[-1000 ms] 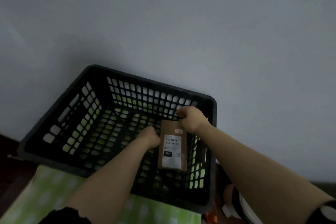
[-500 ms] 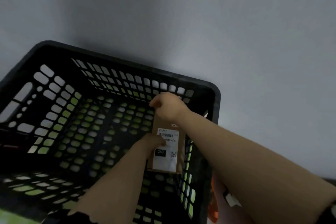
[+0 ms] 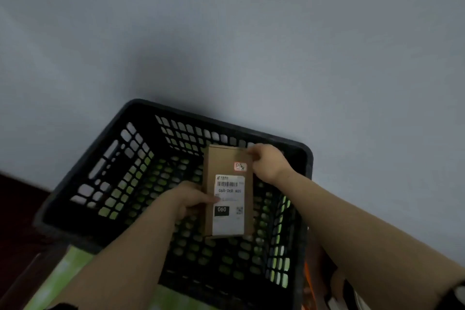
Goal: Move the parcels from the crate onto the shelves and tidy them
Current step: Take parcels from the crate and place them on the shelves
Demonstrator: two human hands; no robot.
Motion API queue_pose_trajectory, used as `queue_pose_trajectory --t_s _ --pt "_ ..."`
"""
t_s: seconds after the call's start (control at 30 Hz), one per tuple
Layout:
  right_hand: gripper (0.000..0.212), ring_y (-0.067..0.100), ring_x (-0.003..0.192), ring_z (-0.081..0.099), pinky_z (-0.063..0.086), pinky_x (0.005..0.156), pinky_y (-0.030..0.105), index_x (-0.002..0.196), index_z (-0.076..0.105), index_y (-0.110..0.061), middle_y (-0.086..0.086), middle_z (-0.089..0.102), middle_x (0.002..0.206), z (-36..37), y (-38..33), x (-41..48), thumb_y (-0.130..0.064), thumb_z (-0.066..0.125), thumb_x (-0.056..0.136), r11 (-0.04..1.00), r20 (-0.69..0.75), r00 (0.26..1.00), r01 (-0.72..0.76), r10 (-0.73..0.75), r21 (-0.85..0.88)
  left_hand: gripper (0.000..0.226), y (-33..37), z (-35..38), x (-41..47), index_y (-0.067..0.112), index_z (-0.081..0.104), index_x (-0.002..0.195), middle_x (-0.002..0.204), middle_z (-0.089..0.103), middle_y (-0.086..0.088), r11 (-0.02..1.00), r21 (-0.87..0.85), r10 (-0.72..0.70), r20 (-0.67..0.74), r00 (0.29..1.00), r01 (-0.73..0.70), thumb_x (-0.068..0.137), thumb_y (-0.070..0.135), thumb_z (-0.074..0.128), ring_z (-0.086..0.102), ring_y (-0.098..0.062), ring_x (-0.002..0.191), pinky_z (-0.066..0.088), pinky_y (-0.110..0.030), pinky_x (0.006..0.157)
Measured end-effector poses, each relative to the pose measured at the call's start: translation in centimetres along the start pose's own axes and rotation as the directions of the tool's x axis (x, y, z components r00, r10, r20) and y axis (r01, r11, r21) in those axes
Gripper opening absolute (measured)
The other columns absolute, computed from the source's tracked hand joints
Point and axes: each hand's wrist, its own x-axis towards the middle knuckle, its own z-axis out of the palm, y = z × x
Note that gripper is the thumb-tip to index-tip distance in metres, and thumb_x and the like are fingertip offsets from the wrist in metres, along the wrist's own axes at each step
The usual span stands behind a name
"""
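Floor (image 3: 15, 196): dark, seen at the far left edge, below the wall.
Green cloth (image 3: 65, 274): bright green, at the near left. The crate sits on it.
Crate (image 3: 75, 231): black plastic, with lots of little holes in its sides and bottom. It fills the middle of the view. Green shows through the holes. Its far side is close to the wall.
Left hand (image 3: 187, 200): it reaches into the crate and holds the left edge of the parcel, about halfway along it. The thumb lies on the front, touching the white label. The other fingers are curled round the edge.
Parcel (image 3: 226, 158): a long, flat, brown cardboard box. It is in the right half of the crate, held between both hands, with its front facing up. One short end points to the far wall and the other points to the near side. It is hard to tell if it touches the crate's bottom.
White label (image 3: 229, 224): stuck on the near part of the parcel. It has a barcode and a black patch that reads 060.
Red sticker (image 3: 239, 166): small, near the parcel's far right corner, with blurry writing.
Right hand (image 3: 268, 162): it pinches the far right corner of the parcel, fingers curled.
Wall (image 3: 251, 33): plain grey, filling the far part of the view.
Orange thing (image 3: 308, 277): just right of the crate, too blurry to name.
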Motion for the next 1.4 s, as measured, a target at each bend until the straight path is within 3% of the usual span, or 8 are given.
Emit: queue_pose_trajectory --t_s 0.2,0.33,0.5,0.6,0.73,0.9,1.07,1.4 --pt "0.069 0.021 0.124 0.050 0.042 0.102 0.029 0.141 0.037 -0.005 0.007 0.052 0.133 1.3 -5.1 -5.3 -0.014 0.071 0.082 0.973 0.046 0.999 -0.037 0.027 0.227 0.034 0.1 -7.2 -8.6 0.003 0.057 0.111 0.101 0.070 -0.008 0.945 -0.245 0.239 0.057 0.969 -0.219 0.080 -0.005 0.068 0.066 -0.018 0.091 0.056 -0.028 0.078" --pt "0.052 0.017 0.108 0.062 0.052 0.088 0.028 0.133 0.049 -0.008 0.005 0.063 0.123 2.3 -9.2 -8.6 -0.011 0.069 0.085 0.957 0.141 0.984 0.062 -0.105 0.282 0.034 -1.4 -10.0 -14.3 0.004 0.060 0.112 0.106 0.071 -0.010 0.877 -0.339 0.379 0.054 0.924 -0.341 0.080 -0.007 0.066 0.069 -0.022 0.095 0.058 -0.031 0.080" --pt "0.053 0.015 0.100 0.064 0.056 0.084 0.031 0.131 0.049 -0.015 -0.004 0.065 0.108 3.7 -13.4 -12.6 -0.013 0.071 0.083 0.924 0.198 0.936 0.221 -0.291 0.311 0.037 -5.4 -12.1 -21.3 -0.001 0.061 0.116 0.106 0.072 -0.013 0.792 -0.413 0.413 -0.180 0.893 -0.450 0.080 0.000 0.069 0.068 -0.026 0.100 0.056 -0.036 0.086" --pt "0.064 0.015 0.105 0.062 0.056 0.077 0.027 0.136 0.044 -0.015 0.001 0.062 0.121 5.5 -15.1 -15.8 -0.016 0.074 0.080 0.910 0.257 0.887 0.318 -0.385 0.265 0.033 -9.1 -12.2 -26.0 0.002 0.064 0.112 0.102 0.073 -0.013 0.748 -0.422 0.370 -0.375 0.850 -0.512 0.081 0.011 0.072 0.069 -0.024 0.095 0.057 -0.036 0.082" --pt "0.059 0.013 0.102 0.059 0.053 0.068 0.018 0.132 0.047 -0.010 0.005 0.061 0.124 8.9 -16.7 -20.9 -0.012 0.075 0.080 0.843 0.351 0.768 0.468 -0.536 0.265 0.029 -15.7 -10.9 -32.2 0.005 0.066 0.108 0.100 0.073 -0.009 0.699 -0.431 0.291 -0.558 0.777 -0.571 0.082 0.015 0.072 0.070 -0.014 0.085 0.058 -0.025 0.070" --pt "0.056 0.025 0.101 0.065 0.054 0.089 0.040 0.128 0.050 0.003 0.015 0.066 0.114 14.9 -19.0 -28.2 0.001 0.074 0.077 0.796 0.517 0.608 0.509 -0.602 0.328 0.034 -25.4 -9.8 -40.4 0.005 0.064 0.110 0.103 0.072 -0.006 0.653 -0.463 0.116 -0.720 0.684 -0.599 0.081 0.020 0.074 0.067 -0.014 0.095 0.054 -0.028 0.077" --pt "0.072 0.022 0.107 0.059 0.053 0.086 0.031 0.137 0.039 0.000 0.012 0.059 0.120 23.1 -21.7 -38.0 -0.007 0.077 0.076 0.725 0.659 0.392 0.590 -0.642 0.355 0.047 -36.0 -9.0 -49.6 0.008 0.063 0.111 0.100 0.074 -0.003 0.656 -0.468 -0.082 -0.824 0.560 -0.592 0.072 0.026 0.082 0.068 -0.018 0.098 0.053 -0.040 0.092" --pt "0.068 0.010 0.094 0.061 0.049 0.071 0.017 0.135 0.042 -0.007 0.001 0.060 0.109 39.1 -26.1 -60.7 -0.009 0.077 0.078 0.584 0.806 -0.004 0.687 -0.592 0.432 0.060 -57.4 -7.6 -64.9 0.008 0.062 0.112 0.100 0.073 -0.004 0.546 -0.475 -0.405 -0.871 0.279 -0.690 0.066 0.043 0.082 0.068 -0.019 0.094 0.055 -0.038 0.086"
